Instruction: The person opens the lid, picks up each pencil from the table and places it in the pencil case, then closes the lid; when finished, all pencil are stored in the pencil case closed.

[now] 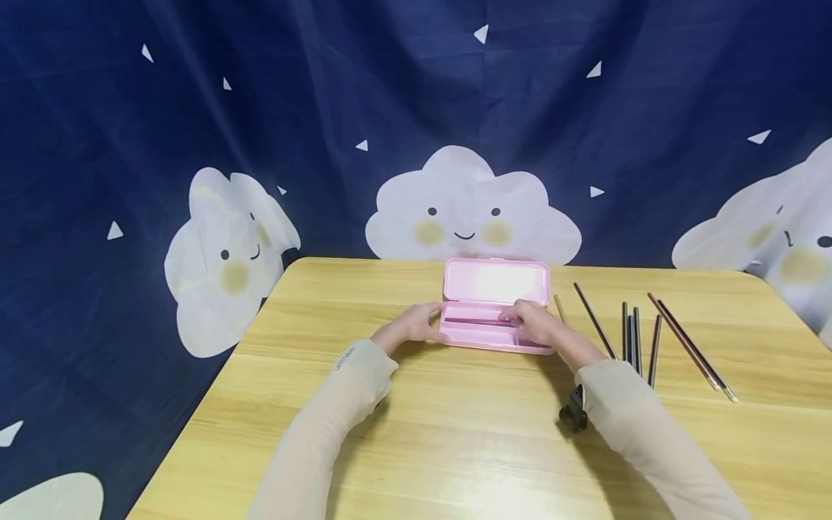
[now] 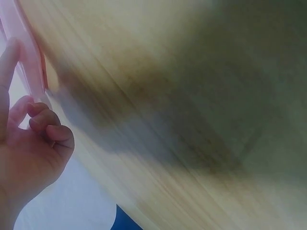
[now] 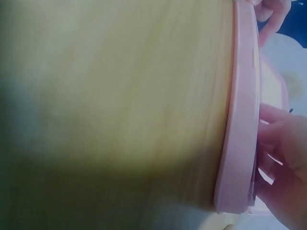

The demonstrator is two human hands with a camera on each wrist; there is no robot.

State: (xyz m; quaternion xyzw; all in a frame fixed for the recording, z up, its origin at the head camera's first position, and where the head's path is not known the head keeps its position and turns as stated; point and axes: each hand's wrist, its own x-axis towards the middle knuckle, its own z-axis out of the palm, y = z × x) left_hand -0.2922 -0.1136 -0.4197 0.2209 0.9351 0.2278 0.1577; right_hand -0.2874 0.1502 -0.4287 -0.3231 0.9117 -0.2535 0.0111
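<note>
A pink pencil case (image 1: 481,344) lies on the table with its lid (image 1: 497,282) raised at the back. My left hand (image 1: 417,323) holds the case's left end, thumb at the front corner and fingers toward the back; in the left wrist view the thumb touches the pink wall (image 2: 29,57). My right hand (image 1: 534,322) reaches into the right part of the case, its fingers pinching a dark pencil (image 1: 464,320) that lies lengthwise inside. In the right wrist view, the fingers (image 3: 271,132) dip behind the case's front wall (image 3: 240,115), which hides their tips.
Several dark pencils (image 1: 594,319) lie spread on the wooden table (image 1: 455,426) right of the case. A reddish pencil (image 1: 682,339) and a black one lie farther right. A light-coloured pencil (image 1: 559,308) is partly behind the right forearm. A blue cloud-patterned curtain (image 1: 325,108) hangs behind.
</note>
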